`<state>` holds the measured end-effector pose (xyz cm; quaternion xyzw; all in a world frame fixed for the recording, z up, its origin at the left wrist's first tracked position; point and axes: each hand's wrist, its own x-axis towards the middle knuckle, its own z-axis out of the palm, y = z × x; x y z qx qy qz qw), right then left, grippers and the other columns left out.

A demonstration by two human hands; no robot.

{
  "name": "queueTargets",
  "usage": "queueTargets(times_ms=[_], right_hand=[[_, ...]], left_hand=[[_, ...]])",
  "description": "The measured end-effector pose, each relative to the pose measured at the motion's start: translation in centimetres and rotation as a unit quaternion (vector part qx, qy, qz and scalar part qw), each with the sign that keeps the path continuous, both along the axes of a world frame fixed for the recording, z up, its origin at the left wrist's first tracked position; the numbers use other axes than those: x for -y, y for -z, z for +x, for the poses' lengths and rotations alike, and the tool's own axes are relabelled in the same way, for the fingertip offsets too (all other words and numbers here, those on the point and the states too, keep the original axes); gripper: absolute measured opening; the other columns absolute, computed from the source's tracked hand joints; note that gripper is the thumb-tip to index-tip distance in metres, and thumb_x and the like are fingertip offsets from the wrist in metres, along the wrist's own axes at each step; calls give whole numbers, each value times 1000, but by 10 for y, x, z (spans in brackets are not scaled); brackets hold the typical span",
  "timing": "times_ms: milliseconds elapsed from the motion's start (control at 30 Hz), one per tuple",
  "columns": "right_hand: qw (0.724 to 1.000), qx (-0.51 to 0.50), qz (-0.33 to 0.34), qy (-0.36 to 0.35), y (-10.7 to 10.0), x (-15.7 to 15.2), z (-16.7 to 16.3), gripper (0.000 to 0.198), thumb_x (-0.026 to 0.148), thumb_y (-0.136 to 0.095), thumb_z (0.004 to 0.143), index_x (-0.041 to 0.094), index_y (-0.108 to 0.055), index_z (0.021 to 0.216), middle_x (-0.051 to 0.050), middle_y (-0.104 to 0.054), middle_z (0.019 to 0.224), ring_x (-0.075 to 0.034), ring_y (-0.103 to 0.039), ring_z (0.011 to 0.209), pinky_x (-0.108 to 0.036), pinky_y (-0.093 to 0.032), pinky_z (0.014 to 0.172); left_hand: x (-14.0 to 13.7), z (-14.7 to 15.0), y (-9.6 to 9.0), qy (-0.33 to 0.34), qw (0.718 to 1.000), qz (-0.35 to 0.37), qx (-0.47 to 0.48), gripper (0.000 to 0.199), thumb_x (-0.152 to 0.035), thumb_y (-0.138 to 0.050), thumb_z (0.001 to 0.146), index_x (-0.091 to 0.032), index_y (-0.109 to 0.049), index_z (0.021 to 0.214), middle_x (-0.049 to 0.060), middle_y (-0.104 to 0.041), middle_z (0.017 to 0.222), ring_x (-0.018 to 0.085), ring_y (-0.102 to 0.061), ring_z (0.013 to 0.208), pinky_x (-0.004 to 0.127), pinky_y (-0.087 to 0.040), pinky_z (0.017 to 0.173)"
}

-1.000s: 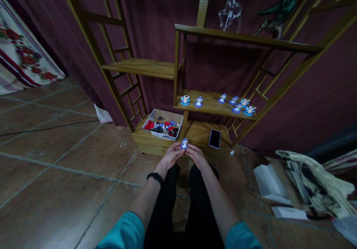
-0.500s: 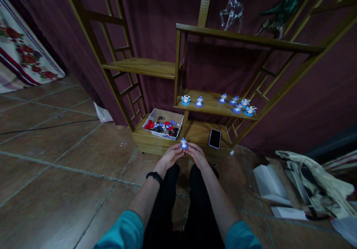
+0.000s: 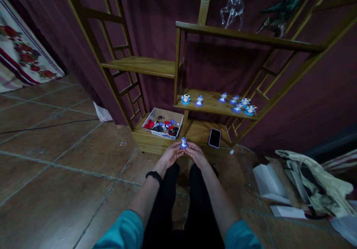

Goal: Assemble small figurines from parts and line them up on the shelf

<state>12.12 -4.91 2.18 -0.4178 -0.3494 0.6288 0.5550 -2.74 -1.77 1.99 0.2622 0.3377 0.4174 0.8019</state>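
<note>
A small purple-and-white figurine (image 3: pixel 183 143) on a round purple base stands upright between my fingertips. My left hand (image 3: pixel 170 155) grips its base from the left, and my right hand (image 3: pixel 197 154) from the right. Both hands are in front of the low wooden cabinet. Just beyond them sits an open cardboard box (image 3: pixel 180 124) holding red, black, purple and striped pieces. Similar purple figurines, such as one figurine (image 3: pixel 199 101) at the left, stand on the middle shelf (image 3: pixel 210 105), along with several blue-based ones, including a pink-and-white figurine (image 3: pixel 185 99).
A phone (image 3: pixel 214 138) lies on the cabinet top to the right of the box. Above, a glass deer (image 3: pixel 233 7) and a dark green winged ornament (image 3: pixel 279 16) occupy the upper shelf. White boxes (image 3: pixel 270 184) and a cream cloth bag (image 3: pixel 320 182) lie on the floor at right.
The figurine in my fingers has turned slightly and risen a little. My hands stay in nearly the same place, and the shelf figurines have not moved.
</note>
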Motion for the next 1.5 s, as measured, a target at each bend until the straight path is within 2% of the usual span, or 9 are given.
queueTargets(times_ms=[267,600,800,1033,1300,1500], right_hand=[[1000,22,8,9,0,1,-2,39,27,-72,58,21,-58,94,-3,-65,93,-17,-61,85,-34,-44,82],[1000,25,0,-12,6,0,-1,49,27,-71,59,23,-56,106,-4,-63,101,-19,-60,90,-34,-44,82],[999,44,12,-16,11,-3,-1,48,28,-71,58,22,-57,104,-4,-64,99,-20,-59,92,-34,-44,82],[998,64,9,-3,11,-3,-1,49,29,-72,58,23,-56,104,-4,-64,99,-19,-59,91,-34,-45,81],[1000,17,8,-7,9,-1,0,46,29,-71,60,23,-59,104,-5,-63,103,-20,-59,92,-34,-45,81],[1000,11,-1,15,12,-3,1,43,31,-70,62,22,-60,103,-6,-63,104,-19,-60,91,-33,-45,81]], left_hand=[[0,1,0,3,1000,-4,-5,23,-11,-56,77,-11,-60,100,11,-66,82,13,-63,69,25,-50,67],[0,2,0,-3,1000,-13,-10,20,-12,-55,78,-10,-61,98,10,-66,78,12,-61,65,22,-49,62],[0,1,2,-4,1000,-9,-2,23,-11,-53,79,-11,-59,102,9,-65,79,10,-61,64,21,-49,62],[1,2,-1,-6,1000,-3,-6,19,-12,-54,79,-11,-60,97,7,-64,75,10,-60,62,22,-49,62],[0,1,3,-3,1000,26,-2,24,-13,-61,75,-11,-60,99,9,-66,83,11,-62,68,22,-49,66],[0,2,2,-26,999,21,-19,24,-8,-65,70,-12,-59,93,7,-66,78,10,-62,66,21,-49,65]])
